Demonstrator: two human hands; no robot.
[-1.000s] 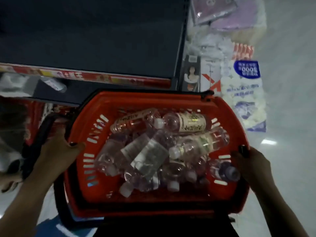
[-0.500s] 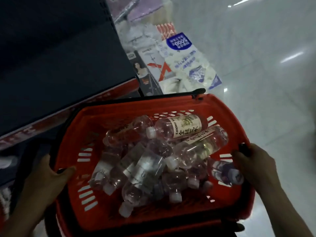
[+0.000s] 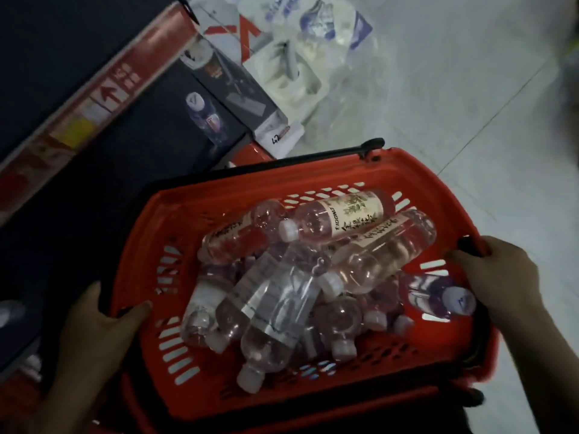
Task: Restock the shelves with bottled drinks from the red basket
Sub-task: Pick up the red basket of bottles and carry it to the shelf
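Firmly, the left hand (image 3: 103,327) curls over the left rim of the basket (image 3: 313,178) and the right hand (image 3: 496,277) clamps its right rim, with clear bottles (image 3: 272,296) heaped on their sides inside, the dark shelf (image 3: 62,42) just left, and boxed goods (image 3: 238,86) on the floor (image 3: 470,104) beyond.

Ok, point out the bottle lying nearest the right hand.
The purple-labelled bottle by the red basket wall, beside the right hand; others pile centrally.

Basket (image 3: 313,175): qty 1. Bottles (image 3: 344,214): approx. 10, piled, some hidden. Hands: 2, i.e. left hand (image 3: 94,333), right hand (image 3: 501,277).
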